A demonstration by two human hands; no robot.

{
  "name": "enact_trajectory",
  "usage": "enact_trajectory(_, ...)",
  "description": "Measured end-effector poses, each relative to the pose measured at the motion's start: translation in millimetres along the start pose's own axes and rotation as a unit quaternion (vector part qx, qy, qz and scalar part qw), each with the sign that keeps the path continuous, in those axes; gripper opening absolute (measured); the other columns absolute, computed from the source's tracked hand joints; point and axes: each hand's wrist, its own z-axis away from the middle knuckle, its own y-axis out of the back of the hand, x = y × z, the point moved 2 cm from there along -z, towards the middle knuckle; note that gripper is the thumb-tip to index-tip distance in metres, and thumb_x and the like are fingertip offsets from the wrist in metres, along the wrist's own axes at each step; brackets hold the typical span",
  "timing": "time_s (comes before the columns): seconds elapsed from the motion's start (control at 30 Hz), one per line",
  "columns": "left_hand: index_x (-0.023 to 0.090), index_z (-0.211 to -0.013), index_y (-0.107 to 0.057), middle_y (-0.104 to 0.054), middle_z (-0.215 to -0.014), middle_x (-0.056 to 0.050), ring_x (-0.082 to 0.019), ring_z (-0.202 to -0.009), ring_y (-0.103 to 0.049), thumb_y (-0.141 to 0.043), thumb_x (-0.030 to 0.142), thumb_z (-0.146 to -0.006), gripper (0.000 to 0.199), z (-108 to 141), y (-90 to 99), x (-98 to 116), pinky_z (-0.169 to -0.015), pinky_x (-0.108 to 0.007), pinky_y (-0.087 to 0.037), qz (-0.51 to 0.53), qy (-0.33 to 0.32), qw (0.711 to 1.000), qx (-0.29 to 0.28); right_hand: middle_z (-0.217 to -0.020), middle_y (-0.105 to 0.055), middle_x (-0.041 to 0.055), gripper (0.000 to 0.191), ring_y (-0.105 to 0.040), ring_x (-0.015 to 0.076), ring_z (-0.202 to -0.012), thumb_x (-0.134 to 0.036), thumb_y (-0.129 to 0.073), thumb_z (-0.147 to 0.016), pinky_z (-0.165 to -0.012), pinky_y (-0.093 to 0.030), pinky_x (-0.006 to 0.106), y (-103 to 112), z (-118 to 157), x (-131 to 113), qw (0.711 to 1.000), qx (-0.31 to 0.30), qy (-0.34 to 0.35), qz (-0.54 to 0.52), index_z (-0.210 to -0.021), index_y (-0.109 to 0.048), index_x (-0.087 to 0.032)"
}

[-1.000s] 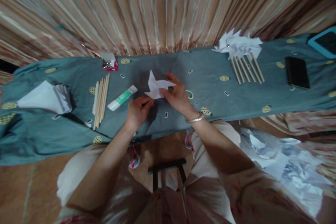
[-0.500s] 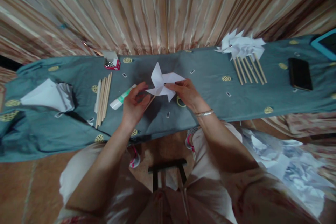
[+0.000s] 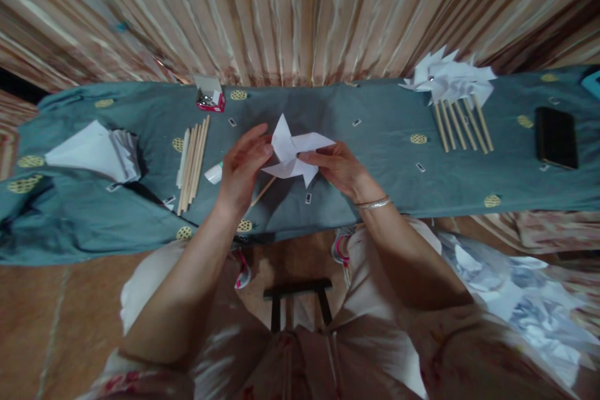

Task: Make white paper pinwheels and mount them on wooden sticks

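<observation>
A white paper pinwheel (image 3: 285, 165) is held up over the table, its wooden stick (image 3: 264, 192) slanting down to the lower left. My right hand (image 3: 344, 169) pinches it near the middle, thumb on the centre. At the pinwheel's left, my left hand (image 3: 241, 169) has its fingers apart, the tips close to a blade; whether they touch it I cannot tell. Behind that hand a white glue stick (image 3: 214, 173) shows only its end. Several loose wooden sticks (image 3: 193, 169) lie farther left, below an open red and white box (image 3: 210, 97) of small metal pieces.
A stack of folded white paper (image 3: 91, 153) lies on the green tablecloth (image 3: 384, 181) at left. Several pinwheels (image 3: 454, 81) with sticks lie at back right, beside a dark phone-like object (image 3: 556, 137). A clear bag of crumpled paper (image 3: 520, 287) stands at lower right.
My left hand has let go of the stick and risen beside the left blade. The right hand keeps its pinch at the pinwheel's centre. The view has shifted slightly.
</observation>
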Motion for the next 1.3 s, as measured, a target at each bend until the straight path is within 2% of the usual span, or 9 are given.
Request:
enact_trajectory(0.23,0.022,-0.096,-0.072,-0.077,-0.094,-0.003,-0.023,-0.090,-0.071,-0.091,0.039,-0.058,0.045,7.2,-14.8,-8.8,-0.082,-0.036,-0.057,0.022,0.044,0.997,-0.054,-0.077,-0.077,0.0001,0.037,-0.070,0.0165,-0.073,-0.037,-0.093,-0.047,-0.079,-0.057,0.034,-3.9,1.9,3.7,1.000,0.001,-0.016,-0.006,-0.075,-0.077,-0.020)
enact_trajectory(0.73,0.019,-0.094,-0.071,-0.076,-0.090,-0.001,-0.017,-0.082,-0.071,-0.084,0.024,-0.063,0.034,5.6,-13.7,-16.8,-0.080,-0.033,-0.057,0.031,0.055,0.998,-0.023,-0.085,-0.078,-0.0014,0.037,-0.071,0.0186,-0.084,-0.044,-0.090,-0.053,-0.085,-0.057,0.033,-5.2,2.9,6.2,0.999,-0.038,0.001,0.024,-0.082,-0.077,-0.025)
enact_trajectory(0.8,0.019,-0.095,-0.071,-0.076,-0.091,-0.002,-0.018,-0.083,-0.070,-0.084,0.026,-0.063,0.035,5.4,-13.2,-16.7,-0.081,-0.034,-0.057,0.026,0.056,0.998,-0.012,-0.088,-0.077,0.0004,0.038,-0.071,0.0186,-0.085,-0.045,-0.089,-0.056,-0.087,-0.057,0.035,-1.7,1.6,4.1,0.999,-0.022,0.017,0.036,-0.084,-0.076,-0.023)
enact_trajectory(0.87,0.018,-0.096,-0.071,-0.076,-0.092,-0.003,-0.018,-0.084,-0.070,-0.084,0.027,-0.063,0.036,4.9,-12.4,-16.7,-0.080,-0.034,-0.057,0.016,0.053,0.998,0.002,-0.098,-0.075,0.0025,0.035,-0.070,0.0197,-0.094,-0.044,-0.086,-0.061,-0.092,-0.055,0.037,5.0,1.3,-0.1,0.995,0.036,0.064,0.073,-0.087,-0.073,-0.023)
enact_trajectory(0.93,0.018,-0.094,-0.071,-0.076,-0.090,-0.002,-0.018,-0.082,-0.069,-0.084,0.027,-0.063,0.035,4.4,-11.9,-17.3,-0.078,-0.032,-0.056,0.005,0.049,0.999,0.019,-0.116,-0.070,0.0048,0.026,-0.065,0.0216,-0.111,-0.039,-0.081,-0.068,-0.099,-0.052,0.039,11.1,5.2,-7.0,0.972,0.115,0.149,0.140,-0.085,-0.070,-0.023)
enact_trajectory(1.0,0.017,-0.091,-0.071,-0.075,-0.087,-0.001,-0.016,-0.079,-0.068,-0.083,0.025,-0.062,0.033,4.0,-12.7,-18.2,-0.077,-0.031,-0.056,0.000,0.046,0.999,0.027,-0.136,-0.060,0.0067,0.016,-0.056,0.0234,-0.128,-0.032,-0.076,-0.074,-0.108,-0.046,0.041,11.6,14.0,-14.3,0.930,0.155,0.238,0.235,-0.083,-0.067,-0.023)
enact_trajectory(1.07,0.017,-0.090,-0.071,-0.075,-0.086,0.000,-0.015,-0.077,-0.067,-0.082,0.025,-0.063,0.030,3.8,-15.0,-19.2,-0.076,-0.030,-0.056,-0.003,0.042,0.999,0.023,-0.145,-0.054,0.0066,0.006,-0.047,0.0226,-0.138,-0.026,-0.071,-0.080,-0.119,-0.035,0.042,6.1,24.1,-18.7,0.882,0.138,0.292,0.342,-0.084,-0.067,-0.024)
enact_trajectory(1.13,0.018,-0.091,-0.071,-0.074,-0.086,0.000,-0.015,-0.076,-0.066,-0.081,0.025,-0.064,0.029,3.9,-18.0,-19.7,-0.076,-0.030,-0.055,-0.013,0.034,0.999,0.018,-0.148,-0.051,0.0050,0.002,-0.045,0.0227,-0.140,-0.025,-0.068,-0.083,-0.120,-0.034,0.044,-0.4,31.9,-19.4,0.851,0.107,0.320,0.402,-0.085,-0.068,-0.025)
enact_trajectory(1.3,0.018,-0.091,-0.071,-0.074,-0.085,-0.001,-0.016,-0.076,-0.065,-0.079,0.027,-0.066,0.028,4.3,-22.8,-19.5,-0.074,-0.030,-0.053,-0.059,0.015,0.998,0.015,-0.155,-0.043,-0.0018,0.015,-0.038,0.0226,-0.145,-0.022,-0.062,-0.085,-0.121,-0.033,0.044,-4.1,32.6,-12.3,0.825,0.061,0.302,0.474,-0.093,-0.071,-0.030)
